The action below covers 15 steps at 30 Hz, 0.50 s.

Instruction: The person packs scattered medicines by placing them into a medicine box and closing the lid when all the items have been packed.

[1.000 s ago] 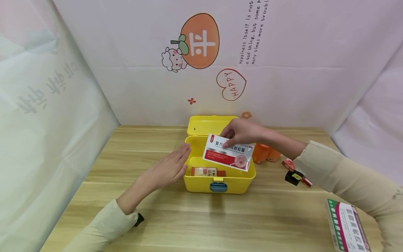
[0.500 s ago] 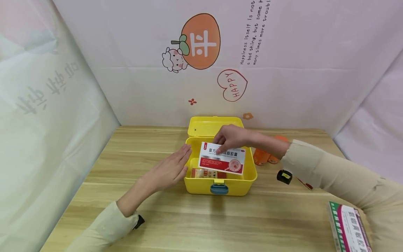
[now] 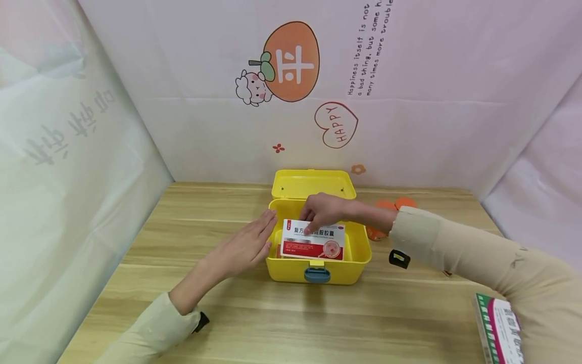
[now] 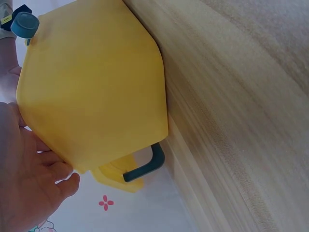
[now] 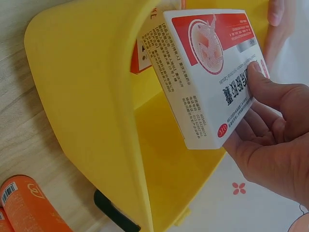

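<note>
My right hand (image 3: 324, 210) pinches a white and red medicine box (image 3: 313, 241) between thumb and fingers, inside the opening of a yellow storage box (image 3: 291, 273). In the right wrist view the medicine box (image 5: 212, 72) sits tilted at the mouth, its printed face toward my thumb. Beneath it a red and white packet (image 5: 141, 58) lies in the yellow box, mostly covered. My left hand (image 3: 247, 242) rests with straight fingers along the yellow box's left rim. From the left wrist, those fingers (image 4: 46, 164) lie along the edge of the yellow wall (image 4: 91, 92).
The yellow lid (image 3: 313, 184) stands open at the back, near the printed wall sheet. Orange cylindrical containers (image 3: 406, 203) stand to the right, partly behind my right arm. A green, white and magenta medicine box (image 3: 500, 328) lies at the front right of the wooden table (image 3: 254, 323).
My right hand has lowered the medicine box down and slightly left into the yellow box, where it now covers most of the packet inside. The left hand has stayed in place.
</note>
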Each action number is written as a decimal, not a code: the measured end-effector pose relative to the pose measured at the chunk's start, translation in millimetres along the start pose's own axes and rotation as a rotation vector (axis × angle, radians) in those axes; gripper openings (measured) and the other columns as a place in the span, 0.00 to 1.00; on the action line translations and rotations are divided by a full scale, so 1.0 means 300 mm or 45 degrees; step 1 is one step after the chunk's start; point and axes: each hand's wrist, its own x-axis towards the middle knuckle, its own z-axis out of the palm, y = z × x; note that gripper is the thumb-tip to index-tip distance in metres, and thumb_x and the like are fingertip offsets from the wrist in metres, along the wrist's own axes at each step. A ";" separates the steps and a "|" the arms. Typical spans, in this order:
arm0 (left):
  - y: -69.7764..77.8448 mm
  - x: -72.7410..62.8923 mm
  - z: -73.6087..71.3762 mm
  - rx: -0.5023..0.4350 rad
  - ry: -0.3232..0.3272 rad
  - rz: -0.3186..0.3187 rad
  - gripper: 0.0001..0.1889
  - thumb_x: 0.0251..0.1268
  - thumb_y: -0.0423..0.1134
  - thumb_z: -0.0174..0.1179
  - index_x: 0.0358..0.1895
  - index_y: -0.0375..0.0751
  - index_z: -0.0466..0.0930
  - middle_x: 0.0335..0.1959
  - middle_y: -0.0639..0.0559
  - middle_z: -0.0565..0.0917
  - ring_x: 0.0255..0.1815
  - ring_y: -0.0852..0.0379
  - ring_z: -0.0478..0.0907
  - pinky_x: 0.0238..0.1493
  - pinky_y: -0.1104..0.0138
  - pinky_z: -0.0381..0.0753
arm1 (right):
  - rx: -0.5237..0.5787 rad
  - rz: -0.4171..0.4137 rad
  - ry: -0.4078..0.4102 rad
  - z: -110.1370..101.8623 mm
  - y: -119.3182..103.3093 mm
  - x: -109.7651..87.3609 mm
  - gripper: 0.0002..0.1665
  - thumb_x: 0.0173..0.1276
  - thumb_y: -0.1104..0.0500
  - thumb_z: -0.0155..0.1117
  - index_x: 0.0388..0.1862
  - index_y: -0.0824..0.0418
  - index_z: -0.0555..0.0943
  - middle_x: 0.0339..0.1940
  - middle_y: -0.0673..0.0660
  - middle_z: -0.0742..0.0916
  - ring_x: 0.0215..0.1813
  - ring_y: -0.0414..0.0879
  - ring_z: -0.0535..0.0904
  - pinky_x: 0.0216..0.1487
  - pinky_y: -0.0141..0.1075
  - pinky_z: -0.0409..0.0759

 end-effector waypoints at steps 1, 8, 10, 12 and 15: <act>0.001 0.000 0.000 -0.001 -0.001 0.000 0.32 0.81 0.48 0.39 0.80 0.36 0.48 0.83 0.46 0.46 0.84 0.50 0.43 0.80 0.54 0.55 | -0.012 -0.006 -0.008 0.003 0.000 0.007 0.18 0.64 0.55 0.73 0.51 0.59 0.87 0.42 0.53 0.91 0.37 0.40 0.87 0.45 0.32 0.87; 0.000 0.000 -0.001 -0.004 0.013 0.015 0.32 0.81 0.47 0.40 0.80 0.36 0.48 0.83 0.45 0.47 0.84 0.50 0.44 0.80 0.54 0.56 | -0.115 0.014 -0.037 0.024 -0.013 0.054 0.16 0.65 0.54 0.72 0.49 0.58 0.88 0.39 0.51 0.91 0.36 0.39 0.85 0.45 0.30 0.86; -0.001 0.001 0.001 -0.006 0.019 0.018 0.32 0.81 0.46 0.40 0.80 0.35 0.49 0.83 0.45 0.47 0.84 0.50 0.44 0.80 0.54 0.56 | -0.151 0.028 -0.048 0.030 -0.015 0.069 0.16 0.65 0.53 0.72 0.50 0.57 0.88 0.38 0.51 0.91 0.35 0.39 0.85 0.43 0.30 0.86; -0.001 0.002 0.004 -0.002 0.022 0.020 0.32 0.81 0.46 0.40 0.79 0.35 0.49 0.83 0.44 0.47 0.84 0.50 0.44 0.80 0.54 0.56 | -0.177 0.044 -0.059 0.037 -0.019 0.082 0.17 0.65 0.52 0.71 0.50 0.57 0.88 0.37 0.51 0.91 0.34 0.39 0.85 0.42 0.29 0.86; 0.000 0.003 0.006 0.002 0.025 0.029 0.32 0.81 0.46 0.40 0.79 0.34 0.50 0.83 0.44 0.48 0.84 0.49 0.44 0.80 0.53 0.57 | -0.190 0.074 -0.077 0.047 -0.022 0.097 0.17 0.65 0.51 0.71 0.49 0.57 0.88 0.35 0.50 0.90 0.32 0.39 0.87 0.39 0.29 0.86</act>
